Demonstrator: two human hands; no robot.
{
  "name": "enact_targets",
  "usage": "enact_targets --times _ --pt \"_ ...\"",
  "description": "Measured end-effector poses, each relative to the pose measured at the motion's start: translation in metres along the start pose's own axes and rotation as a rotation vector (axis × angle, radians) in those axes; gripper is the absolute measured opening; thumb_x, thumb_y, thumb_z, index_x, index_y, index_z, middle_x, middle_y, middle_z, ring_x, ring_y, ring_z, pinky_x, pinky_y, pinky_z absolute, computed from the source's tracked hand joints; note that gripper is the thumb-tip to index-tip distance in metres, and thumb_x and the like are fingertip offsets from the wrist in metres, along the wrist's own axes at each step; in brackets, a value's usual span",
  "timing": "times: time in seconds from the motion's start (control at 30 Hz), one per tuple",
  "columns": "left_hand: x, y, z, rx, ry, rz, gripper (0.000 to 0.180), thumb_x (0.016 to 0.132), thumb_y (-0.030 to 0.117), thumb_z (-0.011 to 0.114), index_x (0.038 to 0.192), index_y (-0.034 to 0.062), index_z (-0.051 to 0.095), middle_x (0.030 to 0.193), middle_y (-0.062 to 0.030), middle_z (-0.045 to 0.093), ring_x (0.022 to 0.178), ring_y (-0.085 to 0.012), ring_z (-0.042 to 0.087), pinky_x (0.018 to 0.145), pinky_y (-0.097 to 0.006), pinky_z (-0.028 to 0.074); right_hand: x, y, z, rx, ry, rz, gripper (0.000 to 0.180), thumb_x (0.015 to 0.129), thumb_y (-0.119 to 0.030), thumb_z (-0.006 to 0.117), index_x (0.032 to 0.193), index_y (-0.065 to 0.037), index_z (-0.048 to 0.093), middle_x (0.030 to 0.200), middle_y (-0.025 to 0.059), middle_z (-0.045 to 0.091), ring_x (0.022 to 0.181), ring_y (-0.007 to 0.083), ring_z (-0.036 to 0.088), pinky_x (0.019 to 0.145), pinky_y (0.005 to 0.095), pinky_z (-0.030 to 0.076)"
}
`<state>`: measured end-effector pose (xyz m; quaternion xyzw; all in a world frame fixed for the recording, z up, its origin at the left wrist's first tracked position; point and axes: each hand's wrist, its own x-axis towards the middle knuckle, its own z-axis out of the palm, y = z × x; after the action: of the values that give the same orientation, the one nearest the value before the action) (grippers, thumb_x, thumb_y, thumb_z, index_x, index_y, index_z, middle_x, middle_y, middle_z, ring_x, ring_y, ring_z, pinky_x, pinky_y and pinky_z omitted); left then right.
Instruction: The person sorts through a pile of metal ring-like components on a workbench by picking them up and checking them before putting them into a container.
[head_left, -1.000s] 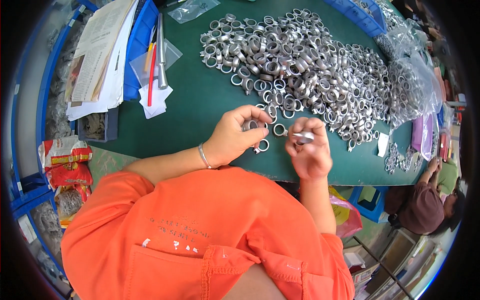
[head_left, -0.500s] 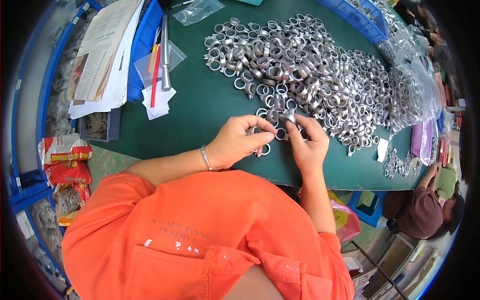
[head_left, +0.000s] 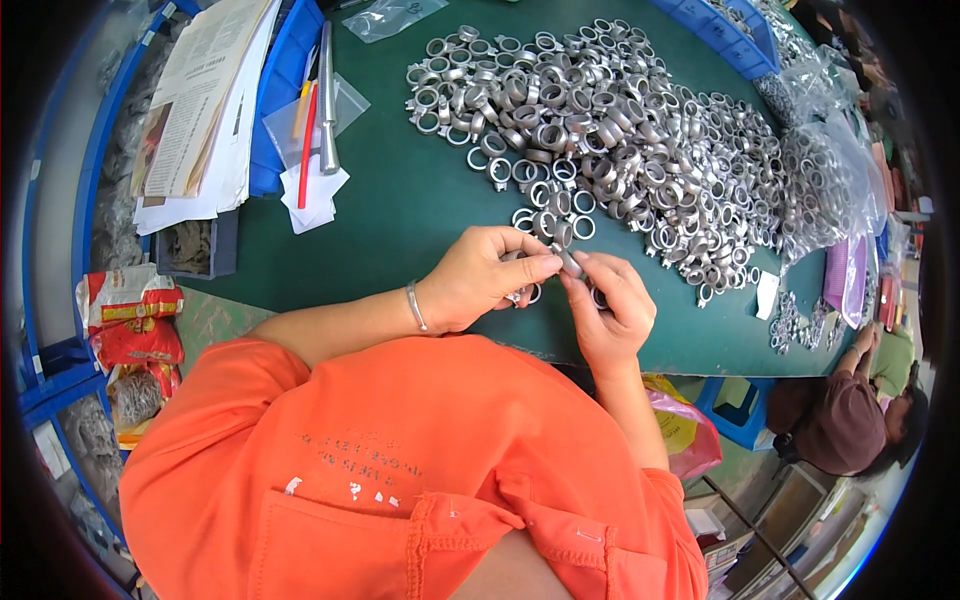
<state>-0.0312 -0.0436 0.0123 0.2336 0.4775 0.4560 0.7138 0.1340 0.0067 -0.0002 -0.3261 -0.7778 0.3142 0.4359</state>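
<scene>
Close to the table's near edge, my two hands meet at a small grey metal ring (head_left: 568, 262). My right hand (head_left: 618, 308) pinches this ring between thumb and forefinger. Thumb and forefinger of my left hand (head_left: 470, 282) close on the ring's left side, and more rings show partly under its curled fingers. Another ring is partly visible beside my right fingers. Just beyond my fingertips lie several loose rings (head_left: 582, 228), and past them spreads a big heap of similar rings with small lugs (head_left: 620, 140).
On the green table (head_left: 370, 240) at left lie a red pen (head_left: 308, 150), a metal rod (head_left: 328, 110) and papers (head_left: 210, 110) over a blue bin (head_left: 285, 100). Clear plastic bags (head_left: 835, 180) stand right of the heap. Another person (head_left: 840, 420) sits at far right.
My right hand has brought a ring down and left from the loose rings to my left fingertips. My left hand has barely moved.
</scene>
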Motion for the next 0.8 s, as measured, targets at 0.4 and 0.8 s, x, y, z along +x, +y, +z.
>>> enact_targets --times 0.4,0.8 --pt "-0.001 -0.001 -0.001 -0.165 -0.101 0.015 0.013 0.083 0.009 0.06 0.09 -0.001 0.06 0.073 -0.0042 0.057 0.057 -0.0076 0.05 0.044 -0.017 0.032 -0.005 -0.006 -0.004 0.111 -0.082 0.063 0.022 0.063 0.004 0.073 0.082 0.0 0.062 0.08 0.0104 0.063 0.062 0.0175 0.059 0.051 0.0239 0.045" --pt "0.003 -0.007 -0.001 0.366 -0.042 0.565 0.009 0.075 0.001 0.066 0.084 0.0001 0.063 0.08 -0.0021 0.057 0.061 -0.0088 0.052 0.051 -0.02 0.041 -0.008 -0.004 -0.007 0.594 -0.088 0.654 0.015 0.081 -0.005 0.06 0.093 0.004 0.06 0.077 0.0085 0.063 0.053 0.0061 0.049 0.048 0.0163 0.037"
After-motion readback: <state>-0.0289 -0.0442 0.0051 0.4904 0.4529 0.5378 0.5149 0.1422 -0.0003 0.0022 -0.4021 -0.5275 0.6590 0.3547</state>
